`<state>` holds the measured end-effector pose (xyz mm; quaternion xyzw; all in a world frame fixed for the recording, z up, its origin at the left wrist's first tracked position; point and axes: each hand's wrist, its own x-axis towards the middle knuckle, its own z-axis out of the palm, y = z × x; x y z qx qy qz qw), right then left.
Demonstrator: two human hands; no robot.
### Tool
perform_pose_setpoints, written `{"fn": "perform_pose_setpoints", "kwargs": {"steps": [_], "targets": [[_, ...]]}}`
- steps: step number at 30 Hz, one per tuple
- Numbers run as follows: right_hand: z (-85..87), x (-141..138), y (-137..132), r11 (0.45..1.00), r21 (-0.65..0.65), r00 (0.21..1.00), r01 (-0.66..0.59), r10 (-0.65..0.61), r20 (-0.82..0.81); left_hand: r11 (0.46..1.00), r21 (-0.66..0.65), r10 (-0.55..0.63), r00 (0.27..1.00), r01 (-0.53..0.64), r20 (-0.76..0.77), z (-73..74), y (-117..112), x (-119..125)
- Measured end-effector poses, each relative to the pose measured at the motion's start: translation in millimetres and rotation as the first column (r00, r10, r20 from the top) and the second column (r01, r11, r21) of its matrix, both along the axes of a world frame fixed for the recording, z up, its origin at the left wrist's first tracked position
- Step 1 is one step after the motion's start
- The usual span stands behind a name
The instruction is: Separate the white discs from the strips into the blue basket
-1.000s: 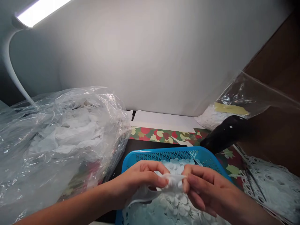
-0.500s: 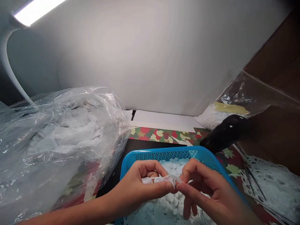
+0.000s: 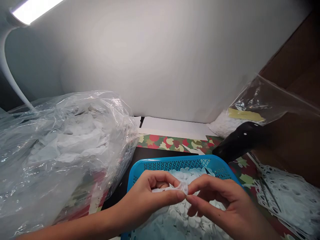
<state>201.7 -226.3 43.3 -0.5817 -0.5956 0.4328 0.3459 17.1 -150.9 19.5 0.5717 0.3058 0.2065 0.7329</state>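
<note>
My left hand (image 3: 160,193) is over the blue basket, thumb and forefinger pinching a thin, soft white piece of material (image 3: 183,188). The fingertips of my right hand (image 3: 215,203) meet the same piece at its right end, pressed together close to my left thumb tip. The piece is crumpled, and part of it is hidden inside my left hand. Below both hands the blue plastic basket (image 3: 172,158) holds many small white discs (image 3: 183,210).
A clear plastic bag (image 3: 120,133) of white pieces lies at left, under a lamp (image 3: 15,80). At right are a black object (image 3: 237,140), a clear bag with a yellow strip (image 3: 246,114) and white sheets full of holes (image 3: 292,196). Patterned paper (image 3: 172,142) lies behind the basket.
My right hand's fingers have come down and closed nearer to my left fingertips. The white piece, stretched between the hands before, is now bunched at their tips.
</note>
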Motion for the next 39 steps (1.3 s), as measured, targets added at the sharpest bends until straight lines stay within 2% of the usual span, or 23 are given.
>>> {"fn": "perform_pose_setpoints", "kwargs": {"steps": [3, 5, 14, 17, 20, 23, 26, 28, 33, 39], "targets": [[1.8, -3.2, 0.0, 0.993, 0.098, 0.988, 0.072, -0.084, 0.126, 1.000, 0.017, -0.025, 1.000, 0.025, 0.017, 2.0, -0.4, -0.2], [1.1, -4.2, 0.0, 0.986, 0.154, 0.983, 0.072, -0.096, 0.155, 0.999, 0.016, -0.048, 0.999, 0.048, 0.016, 2.6, -0.7, -0.2], [-3.9, -3.6, -0.8, 0.969, 0.242, 0.995, 0.040, -0.061, 0.081, 0.996, -0.059, -0.071, 0.997, 0.072, 0.014, -2.4, -0.6, 2.0], [-1.9, -3.3, -1.0, 0.974, 0.212, 0.997, 0.074, -0.073, -0.017, 0.997, -0.068, -0.043, 0.998, 0.046, 0.048, 0.4, -1.1, 2.8], [1.2, -3.1, -0.8, 0.987, 0.125, 0.991, 0.106, -0.094, -0.100, 0.997, -0.073, -0.022, 0.998, 0.026, 0.060, 2.8, -0.8, 3.0], [3.5, -3.4, -0.2, 0.993, 0.048, 0.986, 0.112, -0.105, -0.133, 0.996, -0.082, -0.033, 0.997, 0.038, 0.067, 4.2, -0.2, 3.1], [3.3, -3.0, 0.5, 0.995, 0.029, 0.988, 0.097, -0.093, -0.125, 0.995, -0.091, -0.036, 0.996, 0.043, 0.084, 5.0, 0.3, 3.3], [1.8, -2.0, 0.8, 0.995, 0.064, 0.993, 0.081, -0.075, -0.089, 0.996, -0.084, -0.037, 0.995, 0.044, 0.088, 5.1, 0.3, 3.5], [-3.2, -0.1, 0.7, 0.961, 0.276, 0.999, 0.028, -0.033, 0.012, 0.996, -0.078, -0.027, 0.992, 0.037, 0.120, 4.7, -1.1, 3.1], [-2.1, 0.6, 1.1, 0.919, 0.392, 0.986, -0.051, -0.015, 0.164, 0.998, -0.030, -0.048, 0.993, 0.052, 0.106, 3.5, -3.1, 1.4]]}}
